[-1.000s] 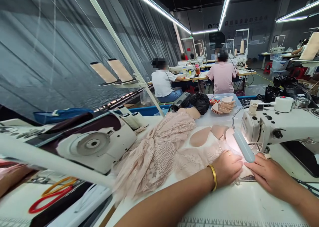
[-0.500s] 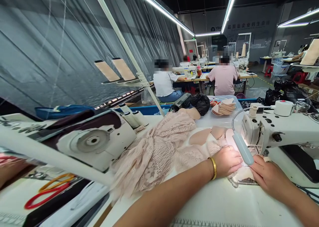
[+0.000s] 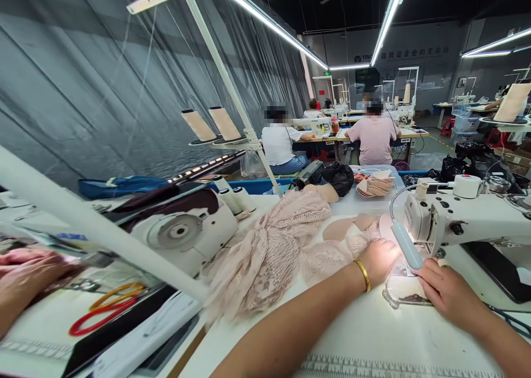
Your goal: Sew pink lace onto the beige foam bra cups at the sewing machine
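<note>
My left hand (image 3: 379,261), with a gold bangle at the wrist, is closed with bent fingers on pale pink fabric (image 3: 400,267) beside the sewing machine head (image 3: 421,215). Glare blurs its fingertips. Opposite it, my right hand (image 3: 446,289) is partly closed at the needle area; the grey lamp (image 3: 406,245) hides its fingertips, and what they grip cannot be made out. Just below the hands is the machine's bed plate (image 3: 409,290). Pink lace (image 3: 269,251) is heaped to the left, near flat beige bra cups (image 3: 339,229).
A clear plastic bin (image 3: 375,171) holds stacked cups (image 3: 375,184) behind the table. At left stand a second machine (image 3: 178,231), a slanted thread stand (image 3: 224,68) and scissors (image 3: 105,311), near a co-worker's hand (image 3: 35,273). A ruler strip (image 3: 365,366) lines the front edge. Two people sit ahead.
My view has shifted, so the scene sits slightly further right and the thread stand's top shows. My left hand remains beside the needle area; my right hand stays by the lamp's lower end.
</note>
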`<move>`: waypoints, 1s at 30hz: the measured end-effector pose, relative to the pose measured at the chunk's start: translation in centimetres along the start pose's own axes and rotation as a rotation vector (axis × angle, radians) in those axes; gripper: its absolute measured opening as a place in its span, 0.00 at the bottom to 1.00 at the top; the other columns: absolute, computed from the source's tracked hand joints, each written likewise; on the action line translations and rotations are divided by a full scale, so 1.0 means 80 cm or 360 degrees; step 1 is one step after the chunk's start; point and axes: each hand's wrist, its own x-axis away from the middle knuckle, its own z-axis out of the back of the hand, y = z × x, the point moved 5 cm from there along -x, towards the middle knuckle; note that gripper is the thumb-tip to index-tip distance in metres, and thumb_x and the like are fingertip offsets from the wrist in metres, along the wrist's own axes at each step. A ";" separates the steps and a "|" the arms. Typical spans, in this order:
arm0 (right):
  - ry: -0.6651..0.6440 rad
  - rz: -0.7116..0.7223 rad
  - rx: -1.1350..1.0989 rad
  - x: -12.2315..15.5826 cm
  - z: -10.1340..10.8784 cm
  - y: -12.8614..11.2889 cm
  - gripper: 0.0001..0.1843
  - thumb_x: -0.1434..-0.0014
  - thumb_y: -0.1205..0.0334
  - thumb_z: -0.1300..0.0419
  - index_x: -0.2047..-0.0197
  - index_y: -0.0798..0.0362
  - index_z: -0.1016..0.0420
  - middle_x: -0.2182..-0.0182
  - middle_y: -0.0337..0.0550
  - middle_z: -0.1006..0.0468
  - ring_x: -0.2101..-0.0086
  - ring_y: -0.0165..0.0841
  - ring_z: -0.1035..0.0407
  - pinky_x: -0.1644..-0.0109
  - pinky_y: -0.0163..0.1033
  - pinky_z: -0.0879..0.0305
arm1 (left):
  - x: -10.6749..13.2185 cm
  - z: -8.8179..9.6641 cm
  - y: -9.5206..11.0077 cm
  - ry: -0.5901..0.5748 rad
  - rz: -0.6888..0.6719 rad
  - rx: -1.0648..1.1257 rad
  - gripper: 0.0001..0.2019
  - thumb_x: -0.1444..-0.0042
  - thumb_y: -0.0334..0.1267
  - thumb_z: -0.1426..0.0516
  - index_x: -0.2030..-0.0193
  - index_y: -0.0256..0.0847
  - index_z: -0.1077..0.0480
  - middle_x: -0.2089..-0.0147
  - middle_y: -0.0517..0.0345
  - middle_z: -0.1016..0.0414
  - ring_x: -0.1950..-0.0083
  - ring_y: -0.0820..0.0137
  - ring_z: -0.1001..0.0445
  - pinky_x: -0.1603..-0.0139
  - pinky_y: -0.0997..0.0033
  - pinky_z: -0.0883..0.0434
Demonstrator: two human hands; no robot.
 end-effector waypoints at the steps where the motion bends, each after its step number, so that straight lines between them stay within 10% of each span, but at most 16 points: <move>1: 0.0014 -0.0022 -0.0041 0.000 0.001 -0.003 0.14 0.27 0.60 0.51 0.56 0.45 0.23 0.64 0.43 0.23 0.66 0.39 0.29 0.62 0.44 0.35 | 0.004 0.005 0.001 0.0005 0.0025 0.0016 0.06 0.38 0.31 0.44 0.56 0.36 0.28 0.60 0.48 0.24 0.58 0.60 0.27 0.53 0.60 0.31; 7: -0.0025 -0.0529 -0.0861 -0.010 -0.015 -0.045 0.20 0.28 0.46 0.47 0.41 0.48 0.30 0.68 0.38 0.22 0.68 0.37 0.26 0.65 0.41 0.30 | 0.076 0.055 0.074 0.0183 0.0143 0.0453 0.13 0.35 0.34 0.44 0.44 0.39 0.30 0.50 0.46 0.21 0.47 0.60 0.25 0.42 0.57 0.31; 12: 0.0196 -0.0746 -0.1454 0.011 -0.041 -0.088 0.30 0.35 0.41 0.38 0.37 0.47 0.31 0.71 0.35 0.26 0.68 0.36 0.29 0.62 0.41 0.31 | 0.144 0.019 0.160 -0.0050 0.1055 0.2623 0.30 0.46 0.62 0.33 0.48 0.39 0.27 0.55 0.43 0.19 0.56 0.60 0.19 0.51 0.59 0.26; 14: 0.0291 -0.0765 -0.1606 0.036 -0.053 -0.097 0.30 0.38 0.41 0.35 0.38 0.45 0.30 0.71 0.35 0.28 0.69 0.35 0.30 0.64 0.40 0.31 | 0.152 0.007 0.166 0.0310 0.1450 0.3175 0.30 0.47 0.60 0.31 0.48 0.38 0.26 0.53 0.42 0.18 0.54 0.61 0.18 0.49 0.62 0.26; 17: 0.0266 -0.0710 -0.1694 0.074 -0.068 -0.108 0.30 0.37 0.42 0.35 0.36 0.41 0.31 0.73 0.34 0.29 0.73 0.34 0.31 0.67 0.39 0.32 | 0.156 0.015 0.141 0.1251 0.1737 0.3149 0.23 0.52 0.46 0.26 0.53 0.38 0.23 0.49 0.46 0.18 0.48 0.61 0.20 0.46 0.67 0.26; 19: 0.0249 -0.0743 -0.1719 0.092 -0.070 -0.112 0.32 0.36 0.41 0.36 0.33 0.39 0.35 0.73 0.35 0.27 0.72 0.35 0.29 0.64 0.41 0.29 | 0.155 0.022 0.130 0.1494 0.1799 0.3031 0.23 0.57 0.39 0.24 0.54 0.37 0.22 0.50 0.48 0.17 0.49 0.60 0.20 0.47 0.67 0.26; 25: 0.0412 -0.1037 -0.1726 0.096 -0.053 -0.113 0.42 0.40 0.39 0.33 0.28 0.40 0.41 0.55 0.46 0.16 0.54 0.46 0.21 0.50 0.50 0.24 | 0.133 0.011 0.149 0.0917 0.1717 0.3721 0.22 0.48 0.50 0.32 0.54 0.34 0.20 0.54 0.46 0.17 0.55 0.60 0.19 0.52 0.65 0.24; 30: 0.0489 -0.1064 -0.1724 0.101 -0.055 -0.111 0.41 0.42 0.40 0.31 0.31 0.40 0.38 0.44 0.50 0.19 0.46 0.48 0.24 0.45 0.50 0.25 | 0.132 0.015 0.149 0.1203 0.1760 0.3409 0.21 0.55 0.45 0.25 0.58 0.34 0.20 0.57 0.49 0.16 0.58 0.62 0.19 0.51 0.64 0.23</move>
